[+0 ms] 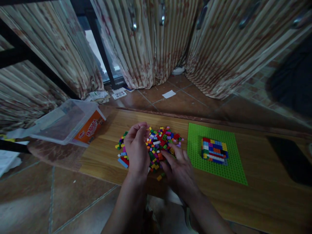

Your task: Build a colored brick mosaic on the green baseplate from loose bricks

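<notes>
A loose heap of small multicoloured building bricks (153, 152) lies on the wooden table. Raised over the heap's left part is my left hand (137, 151), its fingers curled and pinched together at the tips. Whatever those fingertips hold, if anything, is too small to name. At the heap's right edge my right hand (179, 165) reaches in palm down, fingers apart and touching the bricks. To the right, a green baseplate (195, 156) carries a flat, roughly square build of multicoloured bricks (214, 150). My hands and wrists hide part of the heap.
A clear plastic box (68, 122) with an orange label stands at the table's left end. A dark flat object (290, 159) lies at the right end of the wooden table (109, 130). Beyond are floor tiles, a white paper (169, 94) and long curtains (156, 48).
</notes>
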A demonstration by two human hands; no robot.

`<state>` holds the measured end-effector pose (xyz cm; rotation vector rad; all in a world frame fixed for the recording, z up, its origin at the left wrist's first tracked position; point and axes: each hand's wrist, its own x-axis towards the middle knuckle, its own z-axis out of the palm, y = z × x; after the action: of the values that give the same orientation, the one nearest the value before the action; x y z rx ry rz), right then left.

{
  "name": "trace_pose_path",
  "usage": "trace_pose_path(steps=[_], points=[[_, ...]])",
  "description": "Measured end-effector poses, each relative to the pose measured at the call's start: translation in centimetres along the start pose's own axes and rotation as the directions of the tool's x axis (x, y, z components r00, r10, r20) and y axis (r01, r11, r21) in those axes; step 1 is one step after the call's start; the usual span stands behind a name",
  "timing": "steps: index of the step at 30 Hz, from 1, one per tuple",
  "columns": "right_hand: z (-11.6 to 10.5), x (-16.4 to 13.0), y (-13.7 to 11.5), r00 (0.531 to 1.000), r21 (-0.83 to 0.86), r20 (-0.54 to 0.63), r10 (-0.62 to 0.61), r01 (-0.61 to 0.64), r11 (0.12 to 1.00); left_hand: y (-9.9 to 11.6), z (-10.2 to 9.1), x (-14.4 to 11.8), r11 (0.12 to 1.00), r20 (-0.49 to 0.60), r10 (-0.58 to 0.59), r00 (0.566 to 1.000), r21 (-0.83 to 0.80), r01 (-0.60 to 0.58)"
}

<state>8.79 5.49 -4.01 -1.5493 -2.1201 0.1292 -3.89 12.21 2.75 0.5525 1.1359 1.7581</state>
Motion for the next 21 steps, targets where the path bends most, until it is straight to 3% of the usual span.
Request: trace_pose_path(steps=[8,21], points=[[0.7,0.8,0.0,0.999,-0.049,0.043,-0.003,0.005,0.999,0.4,-0.6,0.5,1.000,-0.018,0.003,1.000,-0.010,-0.003],[0.9,1.1,0.5,1.000,0.058,-0.013,-0.006,0.007,0.998,0.4,-0.9,0.8,1.000,-0.026,0.024,0.999,-0.020,-0.024]])
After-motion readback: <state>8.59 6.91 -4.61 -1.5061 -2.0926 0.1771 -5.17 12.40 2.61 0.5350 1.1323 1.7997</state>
